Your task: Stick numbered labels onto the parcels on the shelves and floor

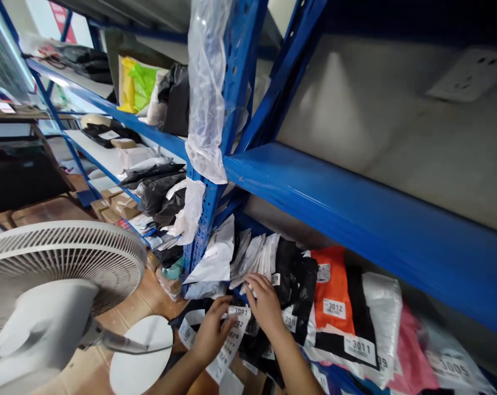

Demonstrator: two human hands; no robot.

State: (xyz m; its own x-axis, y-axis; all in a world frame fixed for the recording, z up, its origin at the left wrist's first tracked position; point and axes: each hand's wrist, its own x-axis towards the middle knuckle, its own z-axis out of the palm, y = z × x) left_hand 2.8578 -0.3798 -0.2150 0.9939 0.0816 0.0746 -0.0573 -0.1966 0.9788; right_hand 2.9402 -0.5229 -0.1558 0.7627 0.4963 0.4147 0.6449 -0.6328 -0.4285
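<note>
My left hand (213, 332) is closed at the edge of a white strip of printed number labels (230, 351), with 3001 readable near its top. The strip hangs down and curls. To its right, my right hand (265, 304) reaches over the front of the white parcel bags (254, 255), fingers curved and thumb apart. Its fingertips are close to or touching a bag; exact contact is hard to see. Beside it stand black bags (287, 269) and an orange bag (333, 285) labelled 3012. A label reading 3011 (360, 346) lies on a black-and-white bag in front.
A blue metal shelf beam (355, 208) runs above the parcels, and a blue upright (236, 82) wrapped in plastic stands centre. A white fan (59, 307) fills the lower left. Black bags (162, 192) crowd the left shelf. Pink (415, 351) and clear bags sit far right.
</note>
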